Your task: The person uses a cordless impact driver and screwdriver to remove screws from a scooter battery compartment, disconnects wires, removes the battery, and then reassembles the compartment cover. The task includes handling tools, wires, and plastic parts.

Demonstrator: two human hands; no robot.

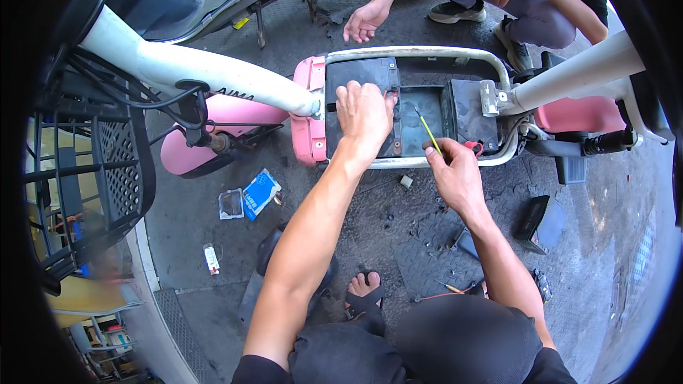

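Note:
A black battery block sits at the left end of a white-framed compartment on the scooter. My left hand rests over it with fingers curled, thumb at the block's right edge; whatever lies under the fingertips is hidden. My right hand is closed around a slim yellow-green rod with a thin grey tip. The rod slants up and left over the open gap in the compartment. Right of that gap stands another black block. A red-covered lead lies beside my right hand.
Across the scooter a person crouches, one hand hanging near the frame. A black basket stands at left. On the floor lie a blue packet, a clear box, a yellow-handled tool and an upright black box.

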